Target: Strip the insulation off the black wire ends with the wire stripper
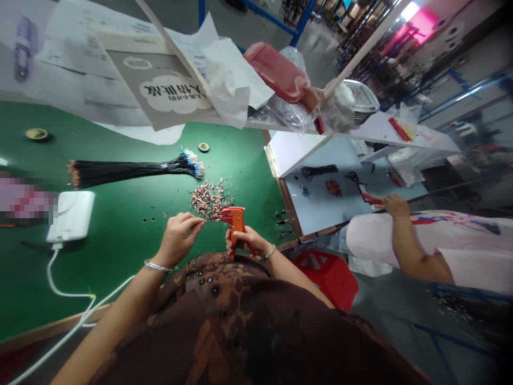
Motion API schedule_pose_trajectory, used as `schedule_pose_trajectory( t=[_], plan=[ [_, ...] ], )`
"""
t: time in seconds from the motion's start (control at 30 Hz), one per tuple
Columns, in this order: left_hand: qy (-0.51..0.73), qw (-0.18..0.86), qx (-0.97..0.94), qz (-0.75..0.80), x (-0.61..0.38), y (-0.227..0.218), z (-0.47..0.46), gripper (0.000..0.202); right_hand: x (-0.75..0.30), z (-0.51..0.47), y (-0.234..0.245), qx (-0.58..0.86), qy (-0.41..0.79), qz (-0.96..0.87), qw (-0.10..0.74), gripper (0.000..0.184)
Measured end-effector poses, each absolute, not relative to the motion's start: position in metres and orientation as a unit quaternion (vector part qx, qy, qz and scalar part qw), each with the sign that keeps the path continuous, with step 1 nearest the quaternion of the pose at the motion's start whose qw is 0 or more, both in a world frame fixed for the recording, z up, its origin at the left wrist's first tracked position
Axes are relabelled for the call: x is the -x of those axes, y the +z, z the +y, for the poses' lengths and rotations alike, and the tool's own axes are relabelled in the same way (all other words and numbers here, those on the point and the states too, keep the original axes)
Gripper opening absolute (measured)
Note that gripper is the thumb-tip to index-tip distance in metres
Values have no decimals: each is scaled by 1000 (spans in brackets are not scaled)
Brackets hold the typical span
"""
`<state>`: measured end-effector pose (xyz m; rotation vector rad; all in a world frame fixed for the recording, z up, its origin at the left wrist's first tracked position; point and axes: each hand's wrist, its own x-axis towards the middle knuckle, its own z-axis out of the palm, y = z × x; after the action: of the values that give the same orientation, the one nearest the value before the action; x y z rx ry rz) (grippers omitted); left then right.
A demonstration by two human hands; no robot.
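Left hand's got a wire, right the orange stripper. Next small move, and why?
Probably slide the thin wire into the head of the orange wire stripper: the left hand pinches it with its end pointing at the tool, and the right hand already grips the handles. A pile of short wire pieces lies just beyond.

The right hand (245, 241) is wrapping around the orange wire stripper (236, 220), and its fingers (244, 234) are hiding most of the grip. Whatever the left hand (178, 239) is pinching is staying too thin to make out, a pixelated patch (26, 200) is blurring part of the table (120, 251), and the co-worker's torso (473, 251) is running off the right edge.
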<state>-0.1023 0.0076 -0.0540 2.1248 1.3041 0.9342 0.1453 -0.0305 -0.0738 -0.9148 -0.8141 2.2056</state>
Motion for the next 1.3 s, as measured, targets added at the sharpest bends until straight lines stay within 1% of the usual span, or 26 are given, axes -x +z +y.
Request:
schedule_pose_trajectory(
  t=[0.3,0.67,0.87,1.3],
  plan=[
    [355,210,-778,474,93,-49,5,20,-145,-28,-62,348,828,-365,246,49],
    [337,171,-802,462,93,-46,4,20,-141,-27,-60,381,805,-381,247,49],
    [322,177,-808,461,90,-44,4,21,-139,-27,-59,401,796,-385,241,51],
    [321,160,-819,448,94,-45,6,19,-144,-28,-61,381,805,-382,246,49]
  ],
)
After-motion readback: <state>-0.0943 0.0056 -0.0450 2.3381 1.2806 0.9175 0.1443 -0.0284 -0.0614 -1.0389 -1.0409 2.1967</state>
